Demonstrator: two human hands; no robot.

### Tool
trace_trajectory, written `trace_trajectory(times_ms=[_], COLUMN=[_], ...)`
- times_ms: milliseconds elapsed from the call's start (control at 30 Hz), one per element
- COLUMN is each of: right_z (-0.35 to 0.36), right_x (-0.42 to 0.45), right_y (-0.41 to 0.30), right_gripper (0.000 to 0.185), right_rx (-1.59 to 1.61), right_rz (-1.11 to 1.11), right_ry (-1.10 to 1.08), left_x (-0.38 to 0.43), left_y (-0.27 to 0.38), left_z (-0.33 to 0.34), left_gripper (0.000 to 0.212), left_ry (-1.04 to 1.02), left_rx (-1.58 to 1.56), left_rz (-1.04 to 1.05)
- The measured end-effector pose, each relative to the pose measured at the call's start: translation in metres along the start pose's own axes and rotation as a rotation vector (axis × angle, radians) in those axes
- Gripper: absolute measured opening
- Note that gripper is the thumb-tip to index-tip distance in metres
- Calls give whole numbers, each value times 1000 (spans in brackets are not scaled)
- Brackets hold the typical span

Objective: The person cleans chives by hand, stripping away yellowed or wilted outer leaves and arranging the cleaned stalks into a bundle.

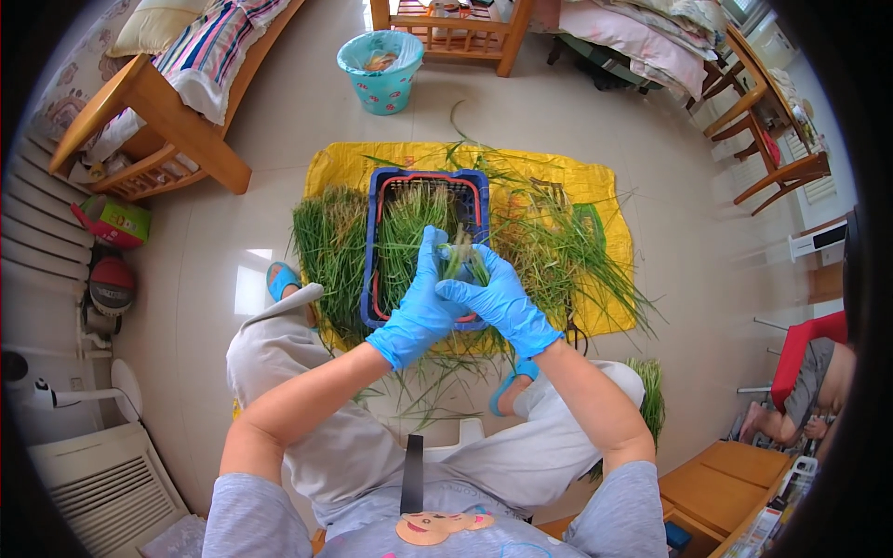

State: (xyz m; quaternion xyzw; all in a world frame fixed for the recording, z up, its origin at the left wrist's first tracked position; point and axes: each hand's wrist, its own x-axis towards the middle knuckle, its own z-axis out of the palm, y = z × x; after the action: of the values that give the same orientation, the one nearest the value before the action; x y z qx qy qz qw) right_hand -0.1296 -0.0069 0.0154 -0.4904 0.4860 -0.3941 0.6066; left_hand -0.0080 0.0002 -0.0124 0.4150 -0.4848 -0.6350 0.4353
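Note:
Both my hands wear blue gloves and meet over a blue plastic basket (368, 258) with a red handle. Between them is a small bunch of chive-like greens (458, 259), pale stem ends upward. My left hand (417, 300) has its thumb raised along the bunch, and my right hand (504, 296) closes on it from the other side. Inside the basket lie more greens (411, 230), lined up lengthwise. A dense pile of greens (328, 258) sits left of the basket. Looser, tangled greens (551, 258) with dry brown strands spread to its right.
A yellow woven sheet (614, 293) lies under the basket and piles. Beyond it stands a turquoise waste bin (387, 94) with a liner. Another bundle of greens (649, 397) is beside my right knee. At far right, a person (813, 383) is partly visible near a red seat (802, 349).

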Motion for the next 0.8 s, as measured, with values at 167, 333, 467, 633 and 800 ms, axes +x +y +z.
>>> trace_trajectory(times_ms=[167,333,467,633,800], right_z=[5,-22,-34,-37,-61], right_x=[0,7,12,7,15], right_y=[10,9,1,-14,10], right_gripper=[31,17,16,18,18], right_rx=[-144,-153,-189,-346,-300], right_rz=[-69,-90,-133,-177,-124], right_ry=[141,221,273,311,349], left_x=[-2,1,-3,-48,-163], left_y=[-8,25,39,137,147], left_z=[9,-7,-44,-132,-225], left_gripper=[103,97,74,26,22], left_ry=[-38,1,98,633,1128], left_rx=[43,160,-29,-32,96], left_rz=[21,98,100,532,668])
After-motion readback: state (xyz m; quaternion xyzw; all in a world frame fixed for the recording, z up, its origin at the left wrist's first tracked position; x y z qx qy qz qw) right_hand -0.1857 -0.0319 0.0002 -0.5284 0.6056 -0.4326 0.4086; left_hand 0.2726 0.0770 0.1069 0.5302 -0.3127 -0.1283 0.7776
